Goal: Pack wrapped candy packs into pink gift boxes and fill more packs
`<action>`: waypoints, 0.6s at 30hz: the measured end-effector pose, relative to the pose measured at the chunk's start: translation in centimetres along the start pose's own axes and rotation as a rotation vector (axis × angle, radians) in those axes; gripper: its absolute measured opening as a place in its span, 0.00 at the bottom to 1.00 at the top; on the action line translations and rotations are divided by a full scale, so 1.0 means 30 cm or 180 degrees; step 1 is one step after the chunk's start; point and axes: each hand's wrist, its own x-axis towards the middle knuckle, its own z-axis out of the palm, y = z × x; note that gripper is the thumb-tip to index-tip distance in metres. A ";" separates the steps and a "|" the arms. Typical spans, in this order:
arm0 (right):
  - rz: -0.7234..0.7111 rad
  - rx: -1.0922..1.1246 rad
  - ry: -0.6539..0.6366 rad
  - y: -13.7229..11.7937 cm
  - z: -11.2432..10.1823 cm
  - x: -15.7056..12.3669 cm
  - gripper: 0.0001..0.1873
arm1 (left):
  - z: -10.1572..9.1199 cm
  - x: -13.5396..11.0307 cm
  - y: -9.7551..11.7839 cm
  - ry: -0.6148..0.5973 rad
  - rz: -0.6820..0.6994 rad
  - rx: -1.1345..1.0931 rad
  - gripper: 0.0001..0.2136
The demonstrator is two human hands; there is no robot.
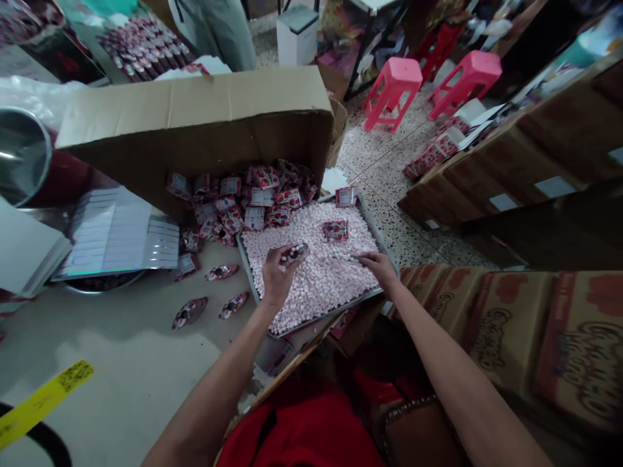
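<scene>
My left hand [276, 277] is closed around a small printed pouch [302, 249], its mouth open upward with white round candies [290, 254] showing in it. My right hand [380, 267] pinches the handle of what looks like a spoon [359, 255], whose far end lies in the loose candies [316, 285]. These pale pink-white candies fill a shallow metal tray [378, 239] below both hands. One printed pouch [335, 229] lies on top of them, and another pouch [346, 196] rests at the tray's far corner. Left of the tray, three open pouches [189, 312] stand on the pale tabletop.
A cardboard box [204, 97] lies on its side behind a heap of pouches [243, 201]. White flat cartons [114, 224] and a metal pot [22, 155] are at left. Printed boxes [506, 318] line the right. Pink stools [396, 87] stand on the speckled floor; a person's legs [214, 32] show beyond.
</scene>
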 end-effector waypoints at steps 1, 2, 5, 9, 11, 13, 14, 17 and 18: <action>0.0025 0.0158 -0.0073 -0.009 -0.029 -0.018 0.21 | 0.001 0.001 0.010 -0.0072 0.0045 -0.0002 0.17; 0.0078 0.0366 -0.0172 -0.022 -0.054 -0.035 0.23 | 0.003 0.004 0.023 -0.0168 0.0104 0.0021 0.17; 0.0328 0.1054 -0.0515 -0.081 -0.097 -0.074 0.26 | 0.009 0.020 0.063 -0.0297 0.0289 0.0308 0.17; 0.0406 0.1110 -0.0708 -0.184 -0.104 -0.092 0.24 | 0.012 0.036 0.093 -0.0395 -0.0012 0.0248 0.18; 0.0272 0.0894 -0.0799 -0.231 -0.102 -0.093 0.21 | 0.017 0.034 0.097 -0.0530 -0.0266 -0.0037 0.18; 0.0060 0.0593 -0.0853 -0.271 -0.105 -0.092 0.17 | 0.028 0.030 0.099 -0.0595 -0.0372 -0.0201 0.17; -0.0060 0.0401 -0.0857 -0.288 -0.108 -0.092 0.14 | 0.037 0.027 0.100 -0.0615 -0.0362 -0.0208 0.16; -0.0412 -0.0436 -0.0781 -0.343 -0.123 -0.094 0.10 | 0.064 0.019 0.108 -0.0667 -0.0198 -0.0006 0.17; -0.0529 -0.0799 -0.0737 -0.367 -0.125 -0.099 0.10 | 0.072 0.017 0.113 -0.0689 -0.0120 0.0099 0.18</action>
